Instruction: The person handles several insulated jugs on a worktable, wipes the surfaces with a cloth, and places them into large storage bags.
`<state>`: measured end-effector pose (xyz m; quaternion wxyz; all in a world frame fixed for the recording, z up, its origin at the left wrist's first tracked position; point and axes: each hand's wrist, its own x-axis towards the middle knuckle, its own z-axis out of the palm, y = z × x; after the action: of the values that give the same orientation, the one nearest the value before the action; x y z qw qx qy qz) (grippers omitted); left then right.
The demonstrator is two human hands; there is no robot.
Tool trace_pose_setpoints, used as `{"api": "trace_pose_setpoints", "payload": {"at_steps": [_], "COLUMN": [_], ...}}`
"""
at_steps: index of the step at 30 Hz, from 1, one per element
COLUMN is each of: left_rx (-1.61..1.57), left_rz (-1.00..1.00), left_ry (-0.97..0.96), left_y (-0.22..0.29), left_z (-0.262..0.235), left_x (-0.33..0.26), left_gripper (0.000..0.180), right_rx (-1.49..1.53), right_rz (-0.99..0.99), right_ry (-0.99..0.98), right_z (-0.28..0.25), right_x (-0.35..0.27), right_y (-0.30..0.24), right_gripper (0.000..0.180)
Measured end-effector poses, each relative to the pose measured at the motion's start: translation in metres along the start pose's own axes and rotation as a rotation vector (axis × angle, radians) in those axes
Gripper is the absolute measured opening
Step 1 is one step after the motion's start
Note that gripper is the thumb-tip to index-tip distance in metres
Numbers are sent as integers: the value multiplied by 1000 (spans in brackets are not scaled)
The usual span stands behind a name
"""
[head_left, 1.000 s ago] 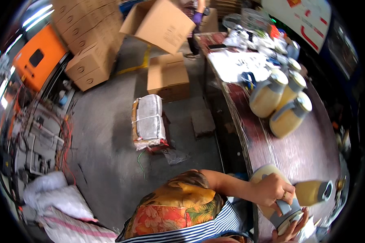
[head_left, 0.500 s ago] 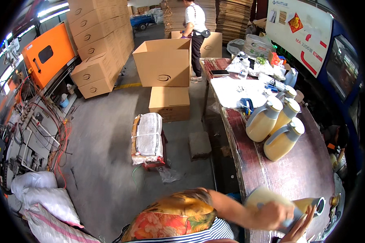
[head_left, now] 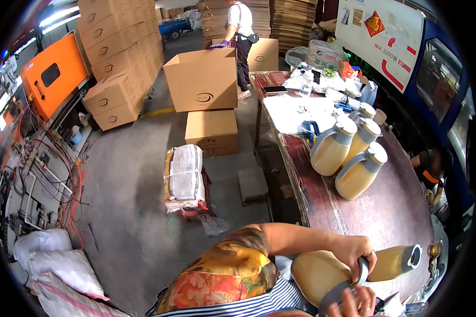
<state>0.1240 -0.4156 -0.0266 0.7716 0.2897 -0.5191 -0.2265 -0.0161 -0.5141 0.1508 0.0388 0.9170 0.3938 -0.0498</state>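
The dark wooden table [head_left: 396, 211] carries three upright cream jugs [head_left: 349, 158]. Farther along it lie white paper sheets [head_left: 296, 111] and a phone [head_left: 274, 89].

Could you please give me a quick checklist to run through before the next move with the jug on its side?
1. Left hand grips the jug and its grey handle: ok.
2. Right hand on the handle's lower end: touching it, but grip cannot tell, mostly cut off.
3. Jug's grey neck open, no lid: ok.
4. Handle fully seated: cannot tell.
5. Three finished jugs stand upright, apart from the hands: ok.
6. Bare table beyond the jug: ok.
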Motion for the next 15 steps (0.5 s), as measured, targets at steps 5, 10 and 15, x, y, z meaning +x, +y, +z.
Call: {"api": "trace_pose_setpoints", "payload": {"at_steps": [5,10,15], "left_rx": [581,1017,759], "left_rz": [222,264,35], "left_ry": [452,795,865], "left_y": [31,20,13], "left_z": [20,58,2], "left_x": [-11,-8,-43], "left_gripper": [37,29,32], "right_rx": [-15,105,240], "right_rz": [367,649,696], "right_ry": [178,383,414], "right_z": [15,22,70], "right_x": [-7,8,76], "right_y": [0,33,82], "right_gripper": [50,53,85]}}
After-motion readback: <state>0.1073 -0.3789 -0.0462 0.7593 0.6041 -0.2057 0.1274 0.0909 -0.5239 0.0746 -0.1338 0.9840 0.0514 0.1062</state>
